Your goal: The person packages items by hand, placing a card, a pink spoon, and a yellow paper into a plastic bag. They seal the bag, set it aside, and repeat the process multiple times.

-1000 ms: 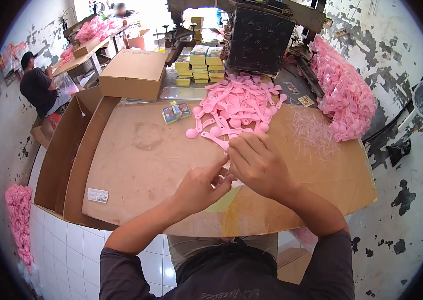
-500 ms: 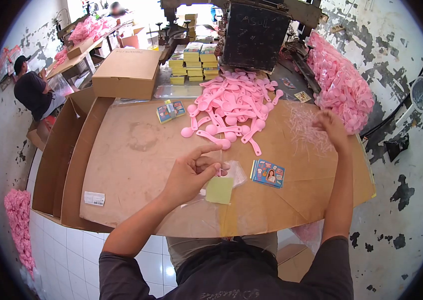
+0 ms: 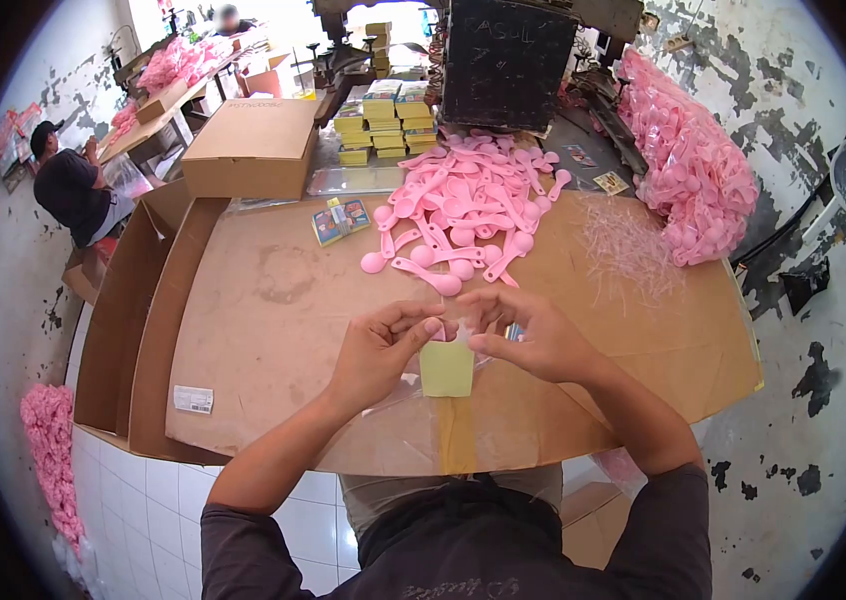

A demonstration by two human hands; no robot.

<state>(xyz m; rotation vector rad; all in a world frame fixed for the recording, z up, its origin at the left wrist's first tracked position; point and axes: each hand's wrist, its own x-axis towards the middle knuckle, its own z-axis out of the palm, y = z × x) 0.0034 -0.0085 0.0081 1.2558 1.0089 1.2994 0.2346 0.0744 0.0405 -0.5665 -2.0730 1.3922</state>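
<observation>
My left hand [image 3: 383,345] is closed in a pinch at the top of a yellow-green card [image 3: 446,370]. A bit of pink plastic shows between those fingertips; what it belongs to is mostly hidden. Close against the card's upper right side is my right hand [image 3: 533,340], thumb and fingers curled in, and whatever they hold is too small to make out. Just beyond both hands lies a heap of pink spoons [image 3: 463,200]. A stack of blue picture cards [image 3: 514,333] is mostly covered by my right hand. Part of a clear plastic bag [image 3: 409,380] shows beside the card.
Thin clear strips [image 3: 628,255] lie scattered at right, near a large bag of pink spoons [image 3: 693,170]. A banded card bundle [image 3: 340,221] sits left of the heap. Card stacks [image 3: 383,115], a closed carton [image 3: 248,145] and a black box [image 3: 505,65] stand behind. Another person [image 3: 73,190] works at left.
My right hand has come from the clear strips to the card in my left hand. It now covers most of the blue picture cards. My left hand keeps its pinch.
</observation>
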